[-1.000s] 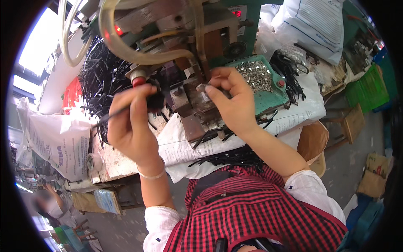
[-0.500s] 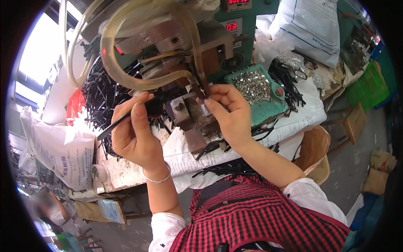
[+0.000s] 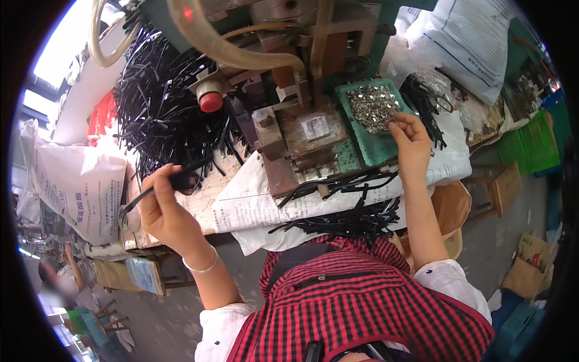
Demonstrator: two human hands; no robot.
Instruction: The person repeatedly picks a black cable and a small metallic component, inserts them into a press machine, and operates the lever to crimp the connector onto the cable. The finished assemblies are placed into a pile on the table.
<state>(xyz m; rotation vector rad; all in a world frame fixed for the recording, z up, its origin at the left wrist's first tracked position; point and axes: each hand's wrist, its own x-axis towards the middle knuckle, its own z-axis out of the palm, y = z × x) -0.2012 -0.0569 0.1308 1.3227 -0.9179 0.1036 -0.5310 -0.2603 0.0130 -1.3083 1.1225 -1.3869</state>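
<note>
My left hand (image 3: 169, 217), with a bracelet at the wrist, is closed around a black strip (image 3: 143, 196). One thin end of the strip sticks out to the left; its wider black part shows past the fingertips. My right hand (image 3: 415, 148) is at the right rim of a green tray (image 3: 377, 158), fingertips pinched over small shiny metal pieces (image 3: 369, 108). Whatever lies between those fingertips is too small to make out. Between the hands is a press machine (image 3: 283, 148) with a small pale metal plate (image 3: 316, 127) on its bed.
A red push button (image 3: 211, 101) juts out left of the press. Behind my left hand lies a large heap of black strips (image 3: 169, 114). More strips (image 3: 344, 220) rest along the near table edge. Clear hoses (image 3: 241, 55) curve overhead. White sacks (image 3: 75, 187) stand left; another person (image 3: 63, 280) sits beyond.
My right hand has left the press and moved right to the metal pieces in the tray. My left hand has drawn back left and nearer, still with the black strip.
</note>
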